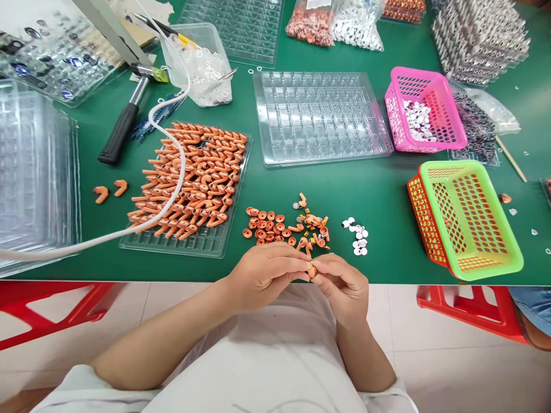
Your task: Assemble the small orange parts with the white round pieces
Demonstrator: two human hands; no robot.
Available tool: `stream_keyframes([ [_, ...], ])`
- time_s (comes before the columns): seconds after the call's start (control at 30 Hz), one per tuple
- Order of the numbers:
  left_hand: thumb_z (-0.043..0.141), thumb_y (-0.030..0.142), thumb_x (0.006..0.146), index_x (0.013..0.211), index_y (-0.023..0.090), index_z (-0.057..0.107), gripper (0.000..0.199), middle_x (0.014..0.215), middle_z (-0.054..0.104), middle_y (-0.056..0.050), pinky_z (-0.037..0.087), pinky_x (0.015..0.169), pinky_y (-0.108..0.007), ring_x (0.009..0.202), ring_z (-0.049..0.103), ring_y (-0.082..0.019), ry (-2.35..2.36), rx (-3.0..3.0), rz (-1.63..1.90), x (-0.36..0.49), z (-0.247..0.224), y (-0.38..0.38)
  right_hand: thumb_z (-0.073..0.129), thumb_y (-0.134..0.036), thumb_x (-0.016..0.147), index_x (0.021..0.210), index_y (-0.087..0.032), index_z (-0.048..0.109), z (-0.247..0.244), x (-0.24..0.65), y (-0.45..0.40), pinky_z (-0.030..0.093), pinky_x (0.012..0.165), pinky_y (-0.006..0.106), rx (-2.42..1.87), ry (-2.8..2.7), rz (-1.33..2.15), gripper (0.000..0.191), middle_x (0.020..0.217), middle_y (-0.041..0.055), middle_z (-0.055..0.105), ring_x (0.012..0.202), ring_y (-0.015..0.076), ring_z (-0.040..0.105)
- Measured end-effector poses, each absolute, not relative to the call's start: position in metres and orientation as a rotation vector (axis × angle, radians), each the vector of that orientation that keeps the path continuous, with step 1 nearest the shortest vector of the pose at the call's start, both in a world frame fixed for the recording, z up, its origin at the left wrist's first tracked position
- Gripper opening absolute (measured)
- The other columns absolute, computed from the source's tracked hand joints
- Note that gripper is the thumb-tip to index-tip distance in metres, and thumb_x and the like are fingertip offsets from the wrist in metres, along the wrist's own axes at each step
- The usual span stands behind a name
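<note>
My left hand (269, 274) and my right hand (343, 285) meet at the table's front edge, both pinching one small orange earbud part (312, 271) between the fingertips. Just beyond them lie loose round orange caps (269, 226), and beside these, orange earbud shells (316, 223) with small yellow and metallic pieces. Small white discs (360, 235) form a little group to the right. On the left, a clear tray (206, 245) carries dense rows of orange earbud pieces (189, 178). The fingers partly cover the held part, so its details are hidden.
A white cable (183, 166) crosses the loaded tray. Behind stand a clear moulded tray (322, 117), a pink basket (451, 123) of white discs and a green basket (510, 246) stacked on another. A hammer (123, 126) and a tub (219, 46) are back left; a person's leg (534, 310) shows right.
</note>
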State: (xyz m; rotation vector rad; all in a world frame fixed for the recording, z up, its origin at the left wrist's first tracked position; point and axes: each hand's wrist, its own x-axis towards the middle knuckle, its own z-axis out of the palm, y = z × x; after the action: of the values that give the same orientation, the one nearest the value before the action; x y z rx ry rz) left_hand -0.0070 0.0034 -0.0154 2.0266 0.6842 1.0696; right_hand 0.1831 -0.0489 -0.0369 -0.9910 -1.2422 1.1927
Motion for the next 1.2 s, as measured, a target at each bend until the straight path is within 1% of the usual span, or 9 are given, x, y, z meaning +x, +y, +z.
stream_keyframes([
  [0.23, 0.062, 0.008, 0.090, 0.101, 0.018, 0.069, 0.016, 0.096, 0.076, -0.008, 0.057, 0.074, -0.022, 0.084, 0.071, -0.013, 0.685, 2.032, 1.077, -0.0074, -0.0148, 0.0029, 0.069, -0.017, 0.087, 0.107, -0.031, 0.074, -0.0357, 0.1824, -0.0498, 0.060, 0.073, 0.035, -1.028, -1.197, 1.240, 0.025, 0.092, 0.0049, 0.076, 0.085, 0.0199, 0.069],
  [0.47, 0.058, 0.010, 0.092, 0.102, 0.019, 0.068, 0.016, 0.097, 0.076, -0.008, 0.057, 0.071, -0.023, 0.082, 0.070, -0.013, 0.709, 2.095, 1.050, -0.0093, -0.0151, 0.0018, 0.068, -0.013, 0.086, 0.107, -0.029, 0.073, -0.0361, 0.1824, -0.0516, 0.056, 0.075, 0.032, -1.021, -1.140, 1.314, 0.026, 0.094, 0.0046, 0.072, 0.088, 0.0182, 0.065],
  [0.7, 0.058, 0.010, 0.092, 0.101, 0.019, 0.068, 0.016, 0.097, 0.076, -0.008, 0.057, 0.074, -0.024, 0.086, 0.070, -0.014, 0.712, 2.096, 1.057, -0.0085, -0.0154, 0.0014, 0.068, -0.012, 0.087, 0.106, -0.028, 0.073, -0.0370, 0.1820, -0.0512, 0.054, 0.077, 0.031, -1.010, -1.126, 1.311, 0.025, 0.093, 0.0044, 0.070, 0.089, 0.0177, 0.064],
  [0.97, 0.058, 0.010, 0.092, 0.101, 0.018, 0.068, 0.015, 0.096, 0.076, -0.008, 0.057, 0.073, -0.024, 0.084, 0.071, -0.014, 0.693, 2.083, 1.058, -0.0070, -0.0142, 0.0029, 0.069, -0.017, 0.086, 0.106, -0.029, 0.073, -0.0379, 0.1835, -0.0505, 0.056, 0.075, 0.034, -1.030, -1.144, 1.291, 0.024, 0.093, 0.0051, 0.072, 0.088, 0.0197, 0.065],
  [1.2, 0.055, 0.012, 0.094, 0.103, 0.020, 0.066, 0.016, 0.096, 0.076, -0.008, 0.057, 0.071, -0.024, 0.082, 0.070, -0.013, 0.683, 2.096, 1.045, -0.0083, -0.0149, 0.0045, 0.068, -0.015, 0.087, 0.108, -0.030, 0.073, -0.0371, 0.1835, -0.0499, 0.058, 0.074, 0.036, -1.043, -1.207, 1.252, 0.026, 0.094, 0.0059, 0.073, 0.087, 0.0202, 0.067],
])
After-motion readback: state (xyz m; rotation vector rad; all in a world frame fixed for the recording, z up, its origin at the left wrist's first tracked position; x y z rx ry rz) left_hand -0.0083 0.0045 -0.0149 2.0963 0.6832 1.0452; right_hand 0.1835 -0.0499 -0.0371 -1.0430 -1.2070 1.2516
